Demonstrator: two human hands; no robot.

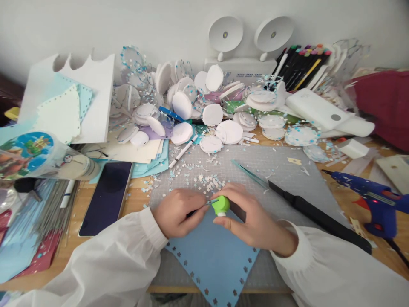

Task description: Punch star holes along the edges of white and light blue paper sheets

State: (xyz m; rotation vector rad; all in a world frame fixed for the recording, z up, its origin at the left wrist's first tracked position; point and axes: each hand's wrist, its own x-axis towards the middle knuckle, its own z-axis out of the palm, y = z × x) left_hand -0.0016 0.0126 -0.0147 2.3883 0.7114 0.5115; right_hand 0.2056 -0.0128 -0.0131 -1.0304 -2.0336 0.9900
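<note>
Over the grey cutting mat (319,187), my right hand (251,217) grips a small lime-green craft punch (221,206) between thumb and fingers. My left hand (183,211) is closed on the blue paper sheet (217,260), whose edge meets the punch. Flower-shaped holes run along the two near edges of the sheet, and its corner hangs over the table's front edge. Tiny white and blue paper flowers (207,182) lie scattered just beyond my hands. Large tweezers (252,175) and a black-handled tool (319,217) rest to the right.
Many white discs (212,115) crowd the back. At left are a phone (107,198), a tilted cup (47,155) and bundled wires (56,209). A blue glue gun (372,196) stands at right. Markers (303,68) and a twin-headed lamp (243,66) stand near the wall.
</note>
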